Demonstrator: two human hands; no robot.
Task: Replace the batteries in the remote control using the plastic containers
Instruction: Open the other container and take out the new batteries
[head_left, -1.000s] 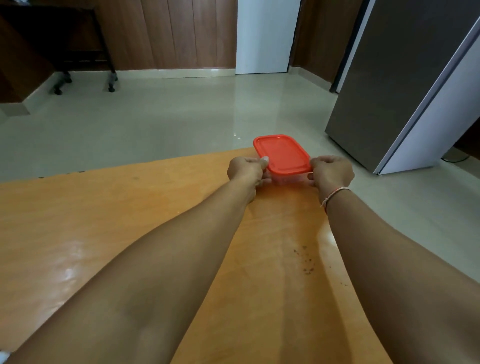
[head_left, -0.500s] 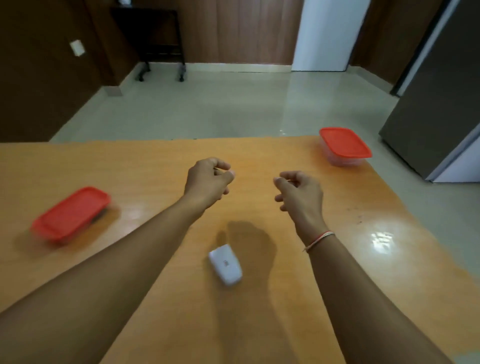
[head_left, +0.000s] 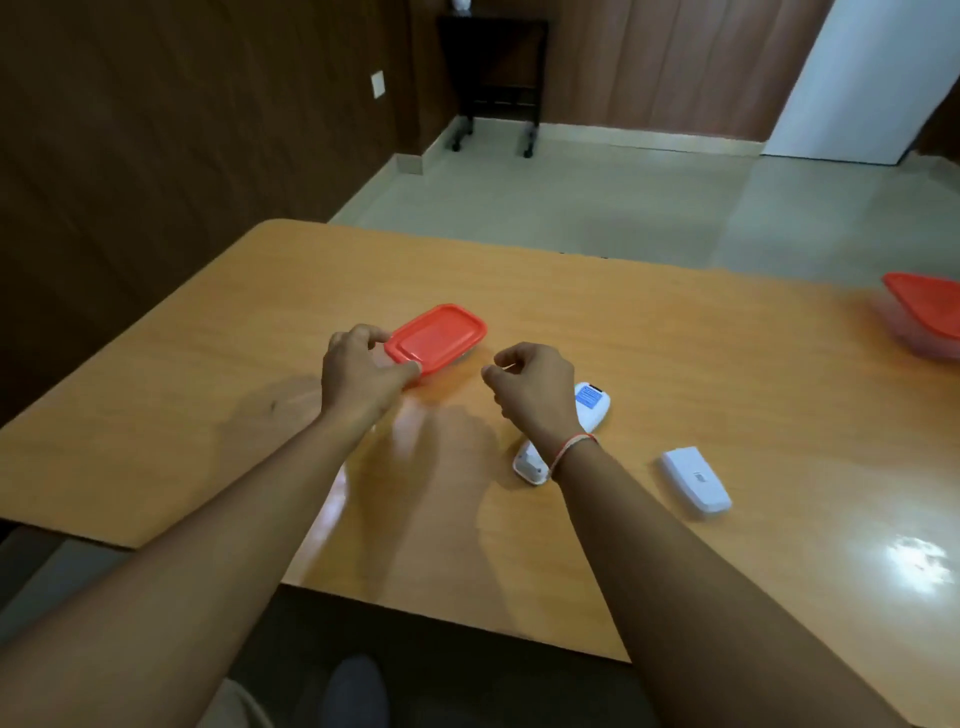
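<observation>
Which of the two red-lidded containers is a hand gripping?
The red-lidded container near the table's left end; the left hand grips its near corner. The other container, far right, is untouched.

On the desk (head_left: 675, 332), one container (head_left: 436, 340) lies left, the remote control (head_left: 592, 402) and its cover (head_left: 696, 480) nearer right, another container (head_left: 927, 314) far right.

Lying flat on the table: a red-lidded plastic container (head_left: 435, 340), lid on; a white remote (head_left: 588, 410), back up, partly hidden under a wrist; its white battery cover (head_left: 696, 481) just beside it. Sitting at the right edge: a second red-lidded container (head_left: 924, 317).
</observation>
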